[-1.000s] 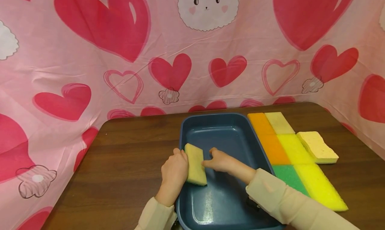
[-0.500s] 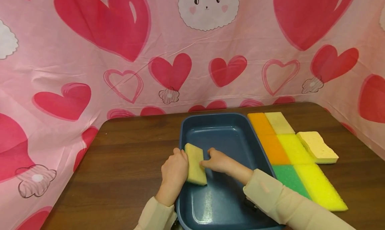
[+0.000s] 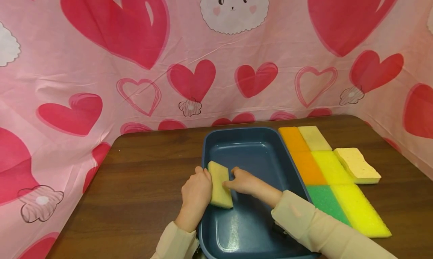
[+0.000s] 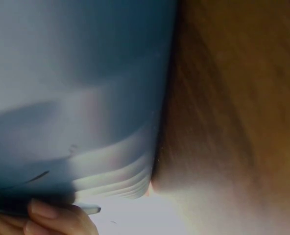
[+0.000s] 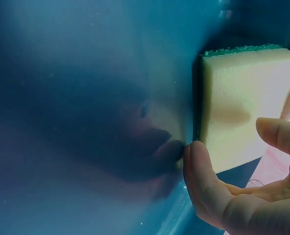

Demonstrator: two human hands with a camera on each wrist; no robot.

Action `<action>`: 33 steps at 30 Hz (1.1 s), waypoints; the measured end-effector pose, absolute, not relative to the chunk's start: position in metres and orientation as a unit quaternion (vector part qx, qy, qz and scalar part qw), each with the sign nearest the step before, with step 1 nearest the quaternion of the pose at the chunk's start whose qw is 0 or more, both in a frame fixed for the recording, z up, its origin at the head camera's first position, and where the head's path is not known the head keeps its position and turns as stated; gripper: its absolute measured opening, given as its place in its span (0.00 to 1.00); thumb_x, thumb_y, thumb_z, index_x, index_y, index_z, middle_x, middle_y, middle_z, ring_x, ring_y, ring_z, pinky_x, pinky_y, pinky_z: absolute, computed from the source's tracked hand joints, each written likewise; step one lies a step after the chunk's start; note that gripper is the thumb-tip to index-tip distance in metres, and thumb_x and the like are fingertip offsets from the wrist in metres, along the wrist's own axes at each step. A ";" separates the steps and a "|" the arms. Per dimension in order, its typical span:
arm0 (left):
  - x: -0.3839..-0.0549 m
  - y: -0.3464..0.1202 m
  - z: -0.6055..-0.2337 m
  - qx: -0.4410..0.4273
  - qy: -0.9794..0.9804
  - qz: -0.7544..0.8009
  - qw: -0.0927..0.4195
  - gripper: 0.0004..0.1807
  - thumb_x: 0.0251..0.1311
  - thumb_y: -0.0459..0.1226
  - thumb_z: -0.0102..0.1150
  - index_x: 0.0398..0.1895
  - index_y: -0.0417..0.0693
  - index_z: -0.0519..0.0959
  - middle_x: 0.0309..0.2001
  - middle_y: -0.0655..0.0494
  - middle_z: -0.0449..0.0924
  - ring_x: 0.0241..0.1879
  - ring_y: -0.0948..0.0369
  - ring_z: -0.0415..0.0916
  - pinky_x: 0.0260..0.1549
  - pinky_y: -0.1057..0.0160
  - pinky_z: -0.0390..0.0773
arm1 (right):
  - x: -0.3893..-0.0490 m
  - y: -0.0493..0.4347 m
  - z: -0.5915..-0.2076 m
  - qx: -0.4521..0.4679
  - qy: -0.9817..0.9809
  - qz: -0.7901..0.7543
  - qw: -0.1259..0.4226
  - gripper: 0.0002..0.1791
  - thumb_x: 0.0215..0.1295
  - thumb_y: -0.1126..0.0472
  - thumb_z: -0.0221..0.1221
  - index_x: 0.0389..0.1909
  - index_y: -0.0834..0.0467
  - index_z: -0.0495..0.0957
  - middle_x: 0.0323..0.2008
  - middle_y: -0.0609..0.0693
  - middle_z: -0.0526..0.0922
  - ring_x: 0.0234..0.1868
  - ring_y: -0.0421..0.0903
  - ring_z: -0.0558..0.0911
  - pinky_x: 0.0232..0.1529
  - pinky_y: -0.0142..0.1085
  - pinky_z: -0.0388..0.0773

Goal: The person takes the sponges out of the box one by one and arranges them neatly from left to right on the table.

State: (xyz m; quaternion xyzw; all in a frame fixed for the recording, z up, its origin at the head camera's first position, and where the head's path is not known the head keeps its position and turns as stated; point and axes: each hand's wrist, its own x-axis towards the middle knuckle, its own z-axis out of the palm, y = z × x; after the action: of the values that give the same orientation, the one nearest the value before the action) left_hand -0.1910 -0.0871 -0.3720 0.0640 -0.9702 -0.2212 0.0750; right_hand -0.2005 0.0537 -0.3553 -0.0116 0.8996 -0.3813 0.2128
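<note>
A pale yellow sponge with a green scouring side (image 3: 220, 189) stands tilted against the left wall of a blue rectangular tray (image 3: 250, 229). Over that left rim, my left hand (image 3: 197, 187) grips the tray, right beside the sponge's edge; in the left wrist view its fingers (image 4: 57, 218) curl by the tray's outer wall. My right hand (image 3: 248, 182) reaches inside the tray with thumb and fingers spread. In the right wrist view, the thumb (image 5: 279, 134) lies in front of the sponge's pale face, fingers at its lower corner; whether the thumb touches it I cannot tell.
Right of the tray, several flat sponges lie edge to edge, among them orange (image 3: 308, 168), green (image 3: 326, 202) and yellow (image 3: 360, 210) ones. A wavy-edged pale sponge (image 3: 356, 165) lies beside them. A pink heart-patterned cloth (image 3: 152, 56) hangs behind the wooden table (image 3: 135, 199).
My right hand has moved slightly left, its thumb now further over the sponge. The left hand, the tray and the sponge stay where they were.
</note>
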 end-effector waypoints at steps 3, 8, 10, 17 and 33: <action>-0.191 -0.087 -0.372 0.064 -0.970 -0.220 0.076 0.15 0.69 0.39 0.43 0.27 0.38 0.68 0.19 0.39 0.78 0.19 0.46 0.77 0.19 0.48 0.74 | -0.200 0.053 -0.356 -0.011 0.899 -0.384 0.211 0.35 0.62 0.55 0.59 0.62 0.75 0.63 0.60 0.70 0.71 0.60 0.62 0.73 0.58 0.51 0.71; -0.191 -0.087 -0.373 0.064 -0.971 -0.220 0.073 0.15 0.69 0.39 0.43 0.27 0.38 0.68 0.20 0.38 0.78 0.20 0.46 0.78 0.20 0.47 0.74 | -0.200 0.051 -0.355 -0.014 0.901 -0.382 0.205 0.34 0.61 0.55 0.60 0.60 0.75 0.64 0.59 0.70 0.72 0.59 0.61 0.74 0.58 0.51 0.71; -0.192 -0.087 -0.373 0.065 -0.971 -0.221 0.069 0.15 0.69 0.40 0.43 0.27 0.39 0.68 0.20 0.39 0.78 0.19 0.46 0.77 0.20 0.47 0.74 | -0.200 0.050 -0.355 -0.014 0.901 -0.381 0.205 0.34 0.61 0.55 0.60 0.60 0.75 0.64 0.58 0.70 0.73 0.58 0.61 0.75 0.57 0.51 0.72; -0.192 -0.088 -0.373 0.065 -0.972 -0.218 0.064 0.15 0.70 0.40 0.42 0.27 0.39 0.68 0.19 0.40 0.77 0.19 0.47 0.77 0.19 0.48 0.73 | -0.199 0.049 -0.355 -0.015 0.899 -0.388 0.205 0.34 0.60 0.56 0.60 0.60 0.75 0.64 0.58 0.70 0.73 0.57 0.60 0.75 0.57 0.51 0.72; -0.192 -0.089 -0.373 0.062 -0.971 -0.222 0.060 0.15 0.70 0.40 0.42 0.27 0.39 0.68 0.17 0.42 0.75 0.17 0.49 0.75 0.18 0.50 0.72 | -0.201 0.049 -0.357 -0.013 0.885 -0.412 0.218 0.34 0.61 0.57 0.60 0.61 0.75 0.62 0.42 0.61 0.78 0.30 0.47 0.76 0.33 0.36 0.73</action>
State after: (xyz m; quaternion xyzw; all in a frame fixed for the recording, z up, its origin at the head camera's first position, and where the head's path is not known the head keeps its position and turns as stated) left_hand -0.1923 -0.0893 -0.3732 0.0617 -0.9713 -0.2216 0.0600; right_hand -0.2011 0.0488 -0.3566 -0.0134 0.8846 -0.4120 0.2181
